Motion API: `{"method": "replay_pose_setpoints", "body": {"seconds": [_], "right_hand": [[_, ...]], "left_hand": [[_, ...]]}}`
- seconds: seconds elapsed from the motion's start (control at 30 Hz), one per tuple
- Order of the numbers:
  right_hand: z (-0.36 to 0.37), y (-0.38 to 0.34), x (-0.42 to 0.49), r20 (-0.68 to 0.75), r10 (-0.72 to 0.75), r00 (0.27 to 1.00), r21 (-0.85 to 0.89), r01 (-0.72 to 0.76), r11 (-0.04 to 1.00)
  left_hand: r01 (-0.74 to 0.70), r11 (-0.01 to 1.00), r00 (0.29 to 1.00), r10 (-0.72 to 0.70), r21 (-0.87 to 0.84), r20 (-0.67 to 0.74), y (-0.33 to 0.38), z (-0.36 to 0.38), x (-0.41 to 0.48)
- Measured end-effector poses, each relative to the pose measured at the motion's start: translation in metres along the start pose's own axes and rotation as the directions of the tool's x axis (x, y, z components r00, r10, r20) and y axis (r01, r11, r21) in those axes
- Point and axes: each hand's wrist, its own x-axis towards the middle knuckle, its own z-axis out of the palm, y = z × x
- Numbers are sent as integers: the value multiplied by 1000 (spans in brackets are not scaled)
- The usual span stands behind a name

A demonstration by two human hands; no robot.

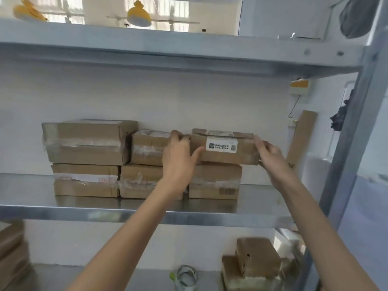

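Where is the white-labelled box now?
Head view, right of centre: the white-labelled box tops the right stack on the middle shelf, between left hand and right hand.

Brown cardboard box (224, 147): flat, oblong, taped shut. White label with dark print on front face. Lies roughly level, long side outward, atop a lower carton (214, 179) at right end of the stack on steel shelf (262, 198). Right end overhangs.
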Motion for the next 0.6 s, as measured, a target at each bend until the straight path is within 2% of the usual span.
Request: {"method": "replay_pose_setpoints", "body": {"seconds": [0.1,0.17,0.27,0.4,0.5,0.6], "right_hand": [[7,21,18,33,-7,999,-24,8,1000],[10,33,25,38,-37,999,-44,39,998],[13,41,31,61,-44,997,-33,46,998],[13,45,42,134,12,991,19,-14,1000],[10,46,45,164,38,986,-47,-31,998],[8,42,37,38,-13,999,-155,18,988]], "left_hand": [[-17,970,999,24,243,-24,-4,19,5],[-30,940,999,35,339,-10,-8,31,6],[-24,930,998,43,366,-44,-11,36,6],[-28,923,999,44,383,-32,-12,38,8],[-54,917,995,83,396,-56,-16,39,5],[-119,932,975,174,342,-137,-15,32,-1]]}}
